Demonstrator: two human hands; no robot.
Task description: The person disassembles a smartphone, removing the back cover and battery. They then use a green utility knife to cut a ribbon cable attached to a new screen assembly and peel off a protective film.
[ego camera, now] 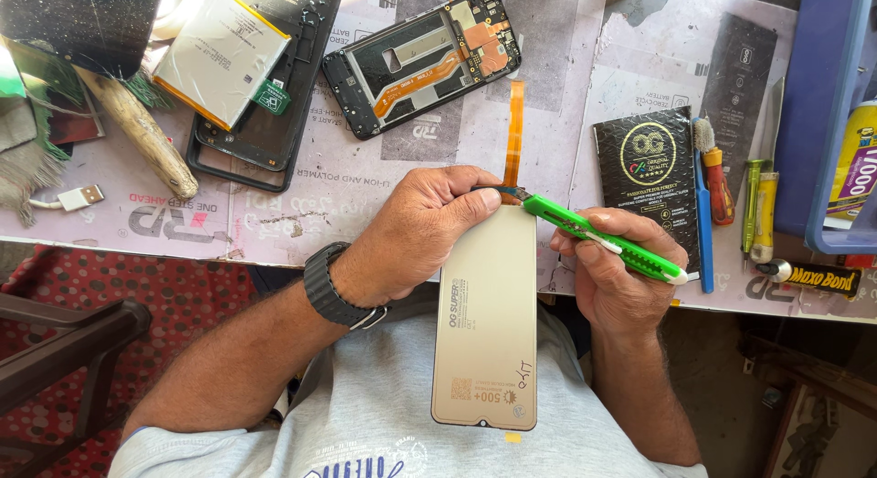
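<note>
My left hand point(416, 231), a dark watch on its wrist, grips the top left edge of a phone display panel point(486, 323) that lies face down, beige, with an orange flex ribbon point(514, 131) running up from its top. My right hand point(614, 272) holds a green utility knife point(603, 239). The knife's blade tip touches the panel's top edge next to my left thumb, at the foot of the ribbon.
On the paper-covered bench lie an opened phone frame point(422, 59), a back cover with a battery point(224, 53) on it, a black packet point(649, 181), screwdrivers point(717, 181), a glue tube point(813, 277), a brush handle point(137, 131) and a blue tray point(827, 122).
</note>
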